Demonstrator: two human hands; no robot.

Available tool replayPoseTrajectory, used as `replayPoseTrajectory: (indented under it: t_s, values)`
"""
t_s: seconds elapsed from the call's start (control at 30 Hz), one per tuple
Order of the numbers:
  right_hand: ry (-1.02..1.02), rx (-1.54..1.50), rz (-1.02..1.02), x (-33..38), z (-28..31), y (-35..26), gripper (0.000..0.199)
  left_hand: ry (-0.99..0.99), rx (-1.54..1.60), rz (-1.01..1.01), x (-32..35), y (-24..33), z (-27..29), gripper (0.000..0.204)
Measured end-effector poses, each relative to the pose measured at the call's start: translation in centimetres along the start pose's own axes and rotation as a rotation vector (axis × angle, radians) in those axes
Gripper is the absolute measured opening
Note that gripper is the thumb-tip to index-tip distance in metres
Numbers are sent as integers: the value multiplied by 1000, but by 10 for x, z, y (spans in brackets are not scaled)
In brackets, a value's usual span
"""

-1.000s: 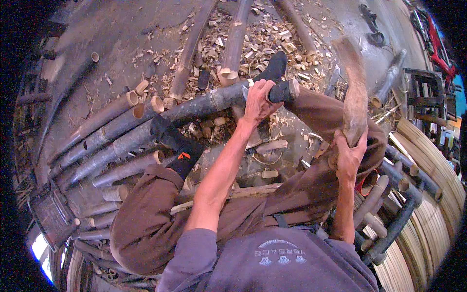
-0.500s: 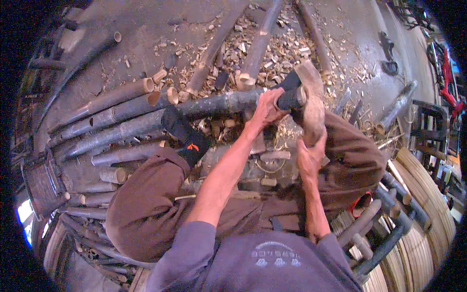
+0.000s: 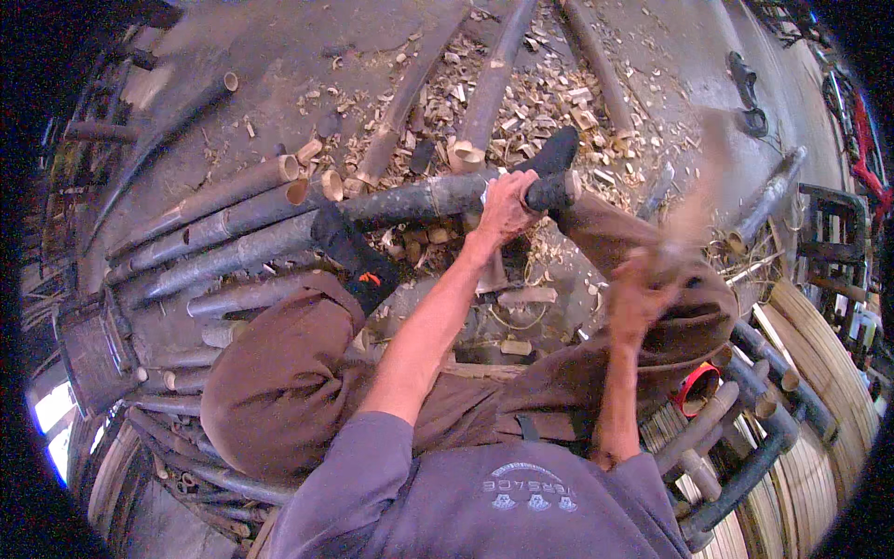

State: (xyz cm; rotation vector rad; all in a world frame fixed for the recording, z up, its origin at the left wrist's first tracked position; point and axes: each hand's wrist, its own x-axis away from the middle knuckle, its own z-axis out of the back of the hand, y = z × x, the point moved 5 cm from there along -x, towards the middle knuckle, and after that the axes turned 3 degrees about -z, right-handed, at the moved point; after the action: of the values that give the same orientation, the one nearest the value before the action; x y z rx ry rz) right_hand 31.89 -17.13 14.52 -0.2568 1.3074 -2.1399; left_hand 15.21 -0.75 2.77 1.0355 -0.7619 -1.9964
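Note:
A dark bamboo pole lies across in front of me, its right end beside my dark-socked foot. My left hand is closed round the pole near that end. To the right, above my brown-trousered leg, my right hand grips a thick, pale wooden tool. Motion smears both hand and tool, so the tool's exact kind does not show. It is apart from the pole, up and to the right of the pole's end.
Pale chips litter the floor beyond the pole, around several long poles. More cut bamboo lies at left. Grey pipe-like pieces and bundled pale strips are at right. A dark frame stands farther right.
My right hand has swung the wooden tool away from the pole's end, to the right. My left hand stays on the pole.

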Motion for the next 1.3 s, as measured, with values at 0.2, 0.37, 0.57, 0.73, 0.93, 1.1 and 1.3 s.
replayPoseTrajectory:
  t_s: [0.2,0.37,0.57,0.73,0.93,1.1,1.3]
  values:
    - [-311,300,-102,47,-51,11,65,-107,-149,17,-2,-9,-17,42]
    - [-309,99,-195,29,-25,-2,77,-186,332,231,-2,-16,5,53]
    - [-386,54,-155,27,-19,-27,78,183,-51,-70,-14,13,78,39]
    - [-401,10,-137,26,-31,-33,74,434,410,517,-24,-7,186,21]
    - [-480,10,104,24,-55,-98,74,400,1025,620,41,-30,160,33]
    - [-514,-49,314,24,-73,-132,77,421,1043,630,65,-51,138,31]
    - [-501,-55,396,25,-81,-149,76,466,1073,667,67,-50,130,27]
